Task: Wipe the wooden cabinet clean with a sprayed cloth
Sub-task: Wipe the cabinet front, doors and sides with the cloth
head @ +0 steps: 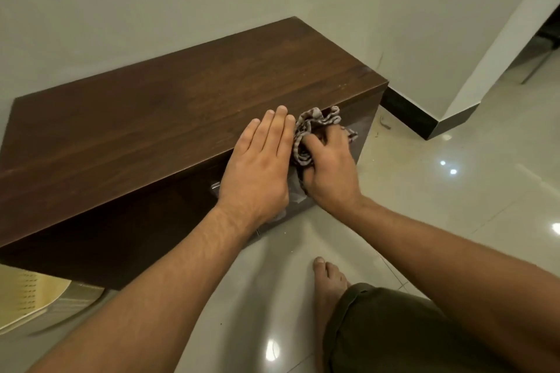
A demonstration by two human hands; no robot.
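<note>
**Wiping under way at the cabinet's front edge**

The left hand (260,166) lies flat, fingers straight and together, on the dark, grained top of the wooden cabinet (136,130). Just to its right, the right hand (328,166) grips a crumpled striped cloth (306,130) against the front upper edge. A duller patch lies beyond the left fingertips, so the top looks only part-done. The glossy front below both hands probably remains.

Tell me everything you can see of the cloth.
The cloth is a grey-and-white striped fabric, crumpled into a wad. The right hand grips it and presses it against the upper front edge of the dark wooden cabinet, near its right end. Folds bulge out past the hand; the rest is hidden under it.
</note>
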